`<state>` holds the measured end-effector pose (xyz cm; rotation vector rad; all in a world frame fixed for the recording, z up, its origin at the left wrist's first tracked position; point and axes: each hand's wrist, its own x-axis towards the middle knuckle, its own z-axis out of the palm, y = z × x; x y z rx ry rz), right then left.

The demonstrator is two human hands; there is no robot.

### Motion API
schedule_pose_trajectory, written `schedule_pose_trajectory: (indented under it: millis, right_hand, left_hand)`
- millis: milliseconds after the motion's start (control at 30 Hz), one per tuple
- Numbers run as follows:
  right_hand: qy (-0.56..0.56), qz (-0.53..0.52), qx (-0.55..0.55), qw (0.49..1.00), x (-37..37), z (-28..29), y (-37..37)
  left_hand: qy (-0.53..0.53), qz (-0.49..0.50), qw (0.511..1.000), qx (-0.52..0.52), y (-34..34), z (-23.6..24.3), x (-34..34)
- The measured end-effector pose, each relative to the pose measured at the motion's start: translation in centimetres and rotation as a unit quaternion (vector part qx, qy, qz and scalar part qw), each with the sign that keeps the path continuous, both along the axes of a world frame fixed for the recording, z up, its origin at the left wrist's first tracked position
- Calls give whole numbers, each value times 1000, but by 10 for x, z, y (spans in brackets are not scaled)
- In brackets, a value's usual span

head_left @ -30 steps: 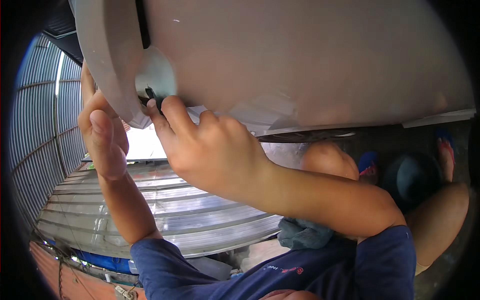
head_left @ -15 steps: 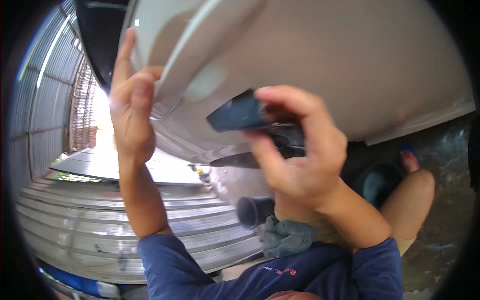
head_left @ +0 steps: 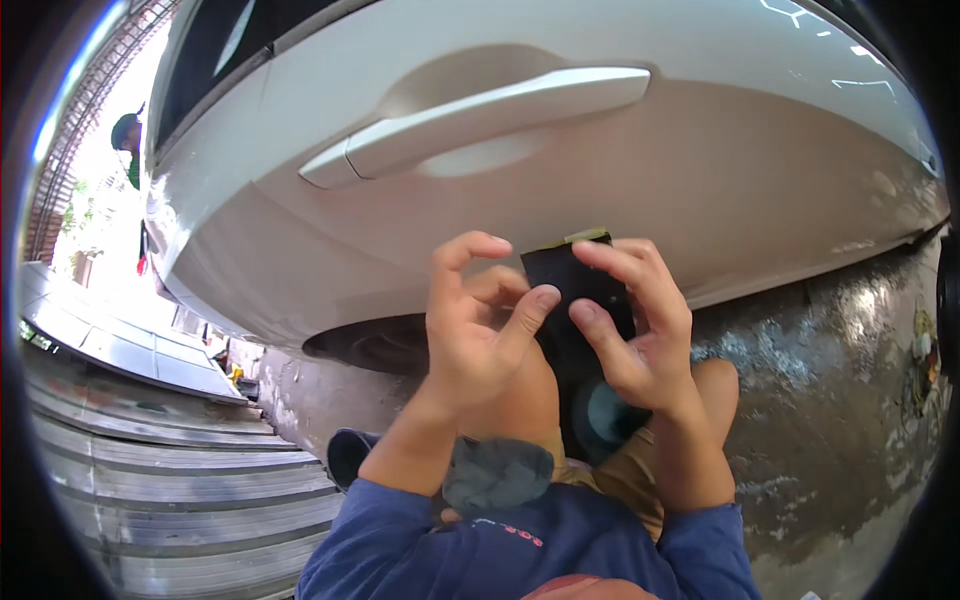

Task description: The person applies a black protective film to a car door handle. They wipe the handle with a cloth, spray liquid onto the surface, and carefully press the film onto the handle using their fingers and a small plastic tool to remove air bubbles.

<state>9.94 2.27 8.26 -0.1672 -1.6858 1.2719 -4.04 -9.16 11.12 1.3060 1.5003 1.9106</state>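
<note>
A dark, flat rectangular pad (head_left: 575, 278) with a yellowish strip along its top edge is held up in front of the car door (head_left: 740, 190). My right hand (head_left: 645, 320) grips its right part, index finger and thumb on the dark face. At the pad's left edge, my left hand (head_left: 480, 320) pinches with the thumb and a bent finger, while its index finger stands apart from it. Above both hands runs the silver door handle (head_left: 500, 112). A grey cloth (head_left: 497, 474) lies by my lap.
Below the car body shows a dark wheel (head_left: 375, 343). A dark bucket (head_left: 348, 455) stands at the lower left, and a second bucket (head_left: 600, 415) is between my legs. Ridged metal sheeting (head_left: 180, 480) spans the left, beside wet concrete floor (head_left: 820, 440). A person (head_left: 128, 140) is far left.
My left hand has come off the car near the handle and moved down to the pad. The pad has turned to show its broad face. The view has shifted, bringing the whole handle in.
</note>
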Motion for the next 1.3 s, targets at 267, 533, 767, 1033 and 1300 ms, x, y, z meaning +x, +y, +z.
schedule_pose_trajectory:
  millis: [267, 533, 767, 1033, 1300]
  right_hand:
    - [-3, -66, -22, 998, 2, -5, -5]
    - [-14, 47, -152, 987, 1, -3, -16]
    - [205, 220, -448, 842, -20, -20, -31]
    - [94, 114, -424, 893, -33, -9, -48]
    - [116, 99, -313, 937, -18, -10, -33]
  left_hand:
    - [342, 78, 935, -44, -9, 18, -5]
    - [373, 11, 924, -83, -19, 38, -10]
    - [141, 33, 984, -99, -23, 13, -11]
    - [98, 47, 992, -64, -28, -2, -8]
    - [36, -41, 980, -191, -21, 43, -18]
